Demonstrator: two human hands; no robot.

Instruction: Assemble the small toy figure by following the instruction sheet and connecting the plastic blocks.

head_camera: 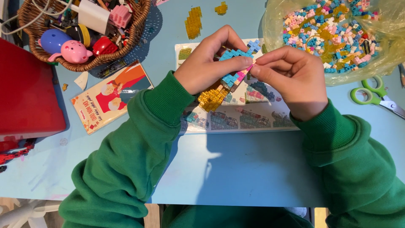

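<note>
My left hand (209,63) grips a small model of tiny building blocks (231,78), blue on top, pink in the middle and clear yellow at the bottom. My right hand (291,78) pinches the pink part at the model's right side, fingertips touching those of the left hand. Both hands hover over a printed instruction sheet (249,116) lying on the light blue table (236,169). Green sleeves cover both arms.
A clear bag of several mixed tiny blocks (333,33) lies at the back right, green-handled scissors (373,95) beside it. A wicker basket of toys (84,29) stands back left, a red box (25,93) at left, a picture card (110,95) and loose yellow block pieces (194,21) nearby.
</note>
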